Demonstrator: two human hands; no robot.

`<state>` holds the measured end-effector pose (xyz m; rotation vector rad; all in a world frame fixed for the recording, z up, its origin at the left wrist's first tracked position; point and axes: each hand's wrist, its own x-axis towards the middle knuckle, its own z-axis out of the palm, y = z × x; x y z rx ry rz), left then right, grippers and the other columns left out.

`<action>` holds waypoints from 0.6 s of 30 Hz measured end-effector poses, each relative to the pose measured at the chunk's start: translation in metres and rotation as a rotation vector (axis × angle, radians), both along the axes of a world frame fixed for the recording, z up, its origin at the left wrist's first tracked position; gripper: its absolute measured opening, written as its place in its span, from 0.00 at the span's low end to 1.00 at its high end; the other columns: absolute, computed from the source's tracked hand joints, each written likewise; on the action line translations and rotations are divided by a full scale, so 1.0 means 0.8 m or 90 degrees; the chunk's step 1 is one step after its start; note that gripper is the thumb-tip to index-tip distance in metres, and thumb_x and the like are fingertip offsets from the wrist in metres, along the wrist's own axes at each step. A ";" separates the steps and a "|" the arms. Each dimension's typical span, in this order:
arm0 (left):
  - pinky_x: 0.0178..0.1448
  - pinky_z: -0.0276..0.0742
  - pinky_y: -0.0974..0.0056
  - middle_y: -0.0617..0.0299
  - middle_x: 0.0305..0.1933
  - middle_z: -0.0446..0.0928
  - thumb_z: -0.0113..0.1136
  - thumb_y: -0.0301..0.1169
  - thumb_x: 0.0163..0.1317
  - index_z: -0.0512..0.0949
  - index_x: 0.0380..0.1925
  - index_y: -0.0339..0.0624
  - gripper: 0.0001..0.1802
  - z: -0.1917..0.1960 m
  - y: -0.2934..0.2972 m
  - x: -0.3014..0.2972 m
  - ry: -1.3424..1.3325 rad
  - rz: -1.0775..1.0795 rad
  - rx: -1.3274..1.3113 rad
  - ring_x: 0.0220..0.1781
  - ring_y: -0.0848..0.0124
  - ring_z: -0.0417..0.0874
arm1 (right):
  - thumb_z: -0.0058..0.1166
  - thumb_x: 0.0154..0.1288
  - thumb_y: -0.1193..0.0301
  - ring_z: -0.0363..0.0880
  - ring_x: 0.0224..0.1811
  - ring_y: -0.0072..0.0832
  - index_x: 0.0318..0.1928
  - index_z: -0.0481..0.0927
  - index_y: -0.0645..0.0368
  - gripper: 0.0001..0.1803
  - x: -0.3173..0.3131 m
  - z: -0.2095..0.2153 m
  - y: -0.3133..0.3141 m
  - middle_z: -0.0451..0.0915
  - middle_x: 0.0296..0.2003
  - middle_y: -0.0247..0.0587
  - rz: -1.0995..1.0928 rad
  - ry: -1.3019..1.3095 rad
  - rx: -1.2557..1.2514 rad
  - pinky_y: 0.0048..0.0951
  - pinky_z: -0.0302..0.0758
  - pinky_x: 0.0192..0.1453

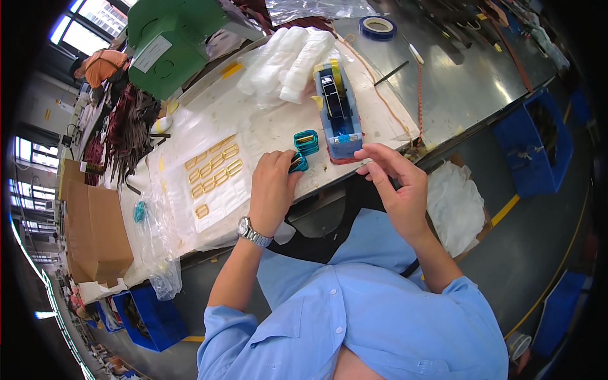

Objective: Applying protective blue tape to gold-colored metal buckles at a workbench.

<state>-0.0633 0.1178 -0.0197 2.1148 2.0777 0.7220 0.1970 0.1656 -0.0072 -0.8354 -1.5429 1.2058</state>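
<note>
Two hands up: your left hand [273, 190] has its grip on a teal-wrapped buckle [297, 163]; your right hand [394, 183] pinches narrow beside the blue tape dispenser [340, 114] on the counter [266, 126].

Small teal-wrapped metal buckle [297, 163]: a flat rectangular piece, gold metal showing at its edge, held tilted above the near edge of the white-covered table, just in front of the tape dispenser. Second teal-wrapped rectangular buckle [306, 142]: same kind, lying on the white sheet just beyond the first, its gold centre bar visible, beside the dispenser's left side. Blue desktop tape dispenser [338, 114]: long upright body with a yellow-edged wheel at top, standing lengthwise on the sheet, its cutter end toward the table's near edge.
</note>
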 end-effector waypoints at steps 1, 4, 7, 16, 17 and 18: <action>0.59 0.80 0.48 0.48 0.51 0.85 0.76 0.26 0.60 0.83 0.58 0.36 0.24 0.000 0.003 -0.003 -0.003 0.000 -0.010 0.55 0.47 0.84 | 0.57 0.83 0.76 0.91 0.49 0.26 0.66 0.84 0.65 0.17 -0.001 0.002 0.001 0.91 0.55 0.45 -0.001 0.004 -0.003 0.27 0.86 0.55; 0.59 0.80 0.48 0.48 0.50 0.85 0.77 0.26 0.59 0.83 0.57 0.36 0.25 0.003 0.006 -0.006 -0.006 0.003 -0.030 0.55 0.47 0.84 | 0.60 0.79 0.81 0.92 0.49 0.25 0.65 0.84 0.67 0.18 -0.003 0.008 0.005 0.92 0.53 0.47 -0.023 0.016 0.013 0.28 0.85 0.58; 0.60 0.80 0.49 0.48 0.50 0.85 0.77 0.27 0.59 0.83 0.57 0.37 0.25 0.003 0.006 -0.007 -0.006 0.005 -0.040 0.55 0.47 0.84 | 0.61 0.80 0.76 0.91 0.52 0.31 0.63 0.86 0.66 0.16 -0.009 0.011 0.021 0.91 0.54 0.46 -0.104 -0.040 0.129 0.31 0.85 0.56; 0.63 0.81 0.50 0.50 0.56 0.86 0.75 0.27 0.64 0.84 0.58 0.40 0.22 0.039 -0.006 -0.004 0.041 0.003 0.079 0.60 0.51 0.85 | 0.64 0.79 0.59 0.83 0.56 0.48 0.45 0.92 0.65 0.18 -0.040 0.009 0.070 0.89 0.50 0.48 -0.089 -0.387 0.157 0.46 0.77 0.64; 0.62 0.81 0.50 0.50 0.57 0.86 0.72 0.26 0.66 0.84 0.58 0.40 0.19 0.048 -0.004 0.000 0.032 0.007 0.093 0.60 0.51 0.84 | 0.65 0.78 0.61 0.84 0.52 0.44 0.44 0.91 0.65 0.17 -0.043 0.003 0.073 0.90 0.48 0.46 -0.085 -0.378 0.166 0.43 0.79 0.61; 0.62 0.81 0.50 0.50 0.57 0.86 0.72 0.26 0.66 0.84 0.58 0.40 0.19 0.059 0.000 0.006 0.033 0.006 0.097 0.60 0.51 0.84 | 0.66 0.77 0.62 0.85 0.47 0.40 0.44 0.91 0.64 0.15 -0.046 0.001 0.076 0.90 0.47 0.45 -0.079 -0.369 0.175 0.39 0.80 0.57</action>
